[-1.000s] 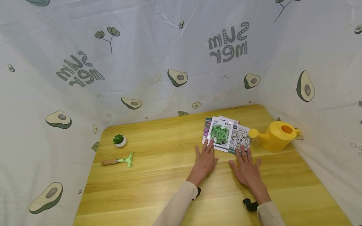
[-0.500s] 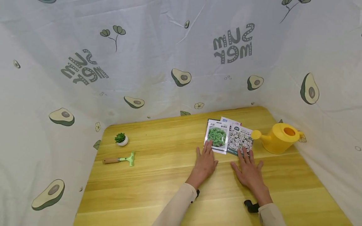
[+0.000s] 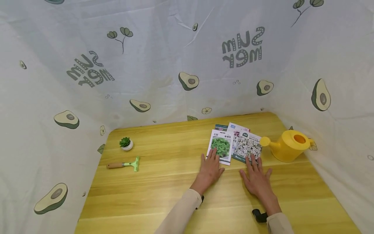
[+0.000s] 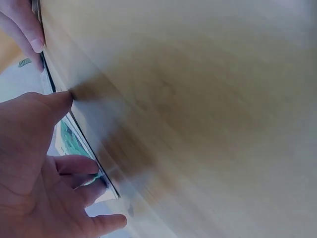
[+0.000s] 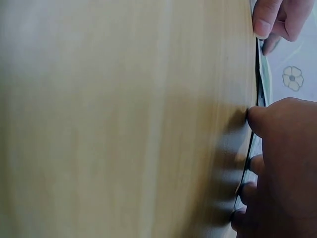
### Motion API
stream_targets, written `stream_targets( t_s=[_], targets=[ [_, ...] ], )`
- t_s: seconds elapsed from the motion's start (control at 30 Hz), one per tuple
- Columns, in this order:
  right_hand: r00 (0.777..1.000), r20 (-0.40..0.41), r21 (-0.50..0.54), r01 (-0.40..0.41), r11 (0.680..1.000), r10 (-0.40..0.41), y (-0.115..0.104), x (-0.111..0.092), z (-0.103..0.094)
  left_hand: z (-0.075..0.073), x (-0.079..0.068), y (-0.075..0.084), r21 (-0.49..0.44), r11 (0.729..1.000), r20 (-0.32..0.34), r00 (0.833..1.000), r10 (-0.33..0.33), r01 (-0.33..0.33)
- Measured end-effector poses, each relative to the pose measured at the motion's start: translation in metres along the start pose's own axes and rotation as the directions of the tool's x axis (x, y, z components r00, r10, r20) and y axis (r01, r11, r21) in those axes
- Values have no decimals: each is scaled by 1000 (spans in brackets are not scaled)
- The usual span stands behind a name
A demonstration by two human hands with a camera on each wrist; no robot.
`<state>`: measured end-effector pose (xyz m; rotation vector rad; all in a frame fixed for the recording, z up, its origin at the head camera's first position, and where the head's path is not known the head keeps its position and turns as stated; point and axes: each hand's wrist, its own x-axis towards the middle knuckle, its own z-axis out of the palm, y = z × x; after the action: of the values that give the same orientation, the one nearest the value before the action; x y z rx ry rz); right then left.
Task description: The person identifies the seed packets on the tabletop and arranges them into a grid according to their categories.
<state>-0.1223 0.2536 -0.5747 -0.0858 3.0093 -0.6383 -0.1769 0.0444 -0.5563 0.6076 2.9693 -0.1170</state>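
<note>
In the head view my left hand [image 3: 208, 170] rests its fingertips, fingers straight, on the lower part of a seed packet with a green leafy picture [image 3: 220, 147]. My right hand [image 3: 257, 178] is spread flat, its fingertips on the lower edge of a seed packet with white flowers [image 3: 248, 147]. Behind and partly under these two lie a pale packet with pink print [image 3: 237, 127] and a dark green-edged packet [image 3: 221, 127], mostly covered. In the left wrist view the leafy packet [image 4: 71, 139] shows beside my left fingers. Neither hand grips anything.
A yellow watering can [image 3: 287, 148] stands just right of the packets, its spout close to the white-flower packet. At the table's left are a small potted succulent [image 3: 126, 144] and a green rake-like tool with a wooden handle [image 3: 124, 164]. A printed curtain [image 3: 163, 58] surrounds the wooden table [image 3: 157, 191].
The leafy packet has slid left and slightly toward me under my left fingers, uncovering more of the pale packet. My right hand stays nearly in place. The head view has shifted a little.
</note>
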Motion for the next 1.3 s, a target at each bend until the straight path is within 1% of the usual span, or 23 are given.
stream_targets(
  t_s=[0.23,0.37,0.53,0.67,0.77,0.87,0.97,1.07,1.17,1.3],
  targets=[
    [1000,-5,13,5,1000,-4,-1,3,1,2,-2,-3,117,993,-80,997,21,-12],
    [1000,-4,17,6,1000,-6,-3,6,0,3,-2,-5,133,991,-98,995,22,-9],
    [1000,-3,14,25,1000,-25,-5,11,-3,3,1,-9,75,997,-93,996,15,-8],
    [999,-2,9,33,999,-33,-6,16,-4,7,3,-13,31,999,-100,994,33,-30],
    [999,-15,16,35,999,-34,-6,19,-6,9,4,-16,4,998,-113,992,59,-59],
    [1000,-10,26,20,999,-20,-5,22,-7,11,5,-19,-41,995,-110,991,82,-87],
    [1000,9,28,1,1000,-1,-3,24,-9,12,4,-21,-110,988,-102,990,98,-110],
    [1000,4,21,12,1000,-12,-1,28,-10,14,4,-25,-172,978,-92,990,103,-118],
    [997,-56,-16,50,999,-51,2,32,-11,16,3,-28,-217,969,-96,991,96,-114],
    [984,-152,-90,83,993,-96,6,37,-12,18,0,-31,-202,973,-92,991,95,-112]
  ],
)
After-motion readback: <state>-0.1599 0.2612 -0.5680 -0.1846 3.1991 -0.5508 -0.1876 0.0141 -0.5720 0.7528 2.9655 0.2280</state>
